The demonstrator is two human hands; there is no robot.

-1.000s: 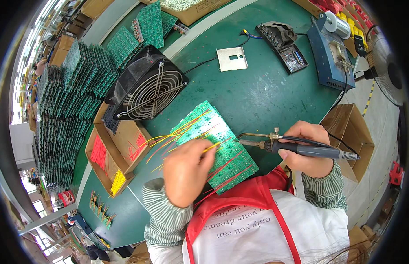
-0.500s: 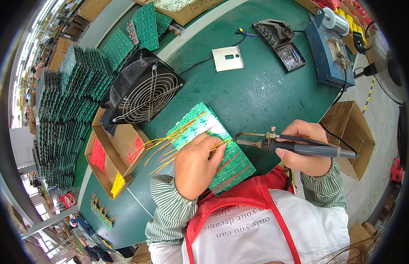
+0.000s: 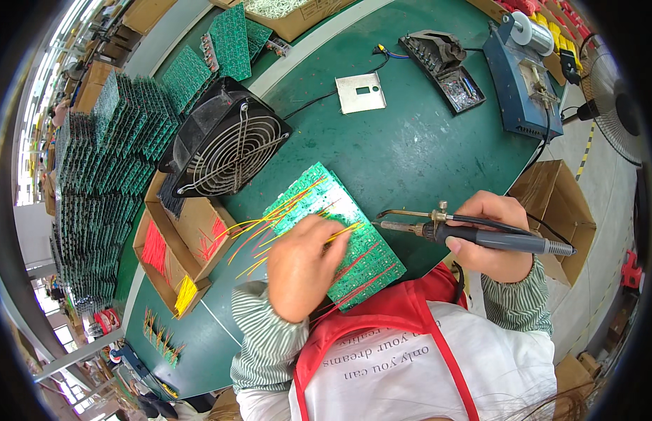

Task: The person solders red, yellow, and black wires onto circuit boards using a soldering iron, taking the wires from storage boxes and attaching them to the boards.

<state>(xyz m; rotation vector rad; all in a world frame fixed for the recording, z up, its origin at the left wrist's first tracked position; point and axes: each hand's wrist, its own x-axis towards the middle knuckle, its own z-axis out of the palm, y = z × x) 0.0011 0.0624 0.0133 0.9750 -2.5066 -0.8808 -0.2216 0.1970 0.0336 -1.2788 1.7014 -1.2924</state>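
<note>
Jutting from the pinching left hand (image 3: 303, 263), yellow wire (image 3: 351, 229) faces the soldering iron (image 3: 509, 241) clasped in the right hand (image 3: 505, 264).

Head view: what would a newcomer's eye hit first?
Likely the bright green board at centre, where the left hand pinches a yellow wire. Just right of it, the right hand grips the iron, tip near the board's right edge. Then the bulky black fan up and left of the board, and the tall stack of boards at far left.
</note>
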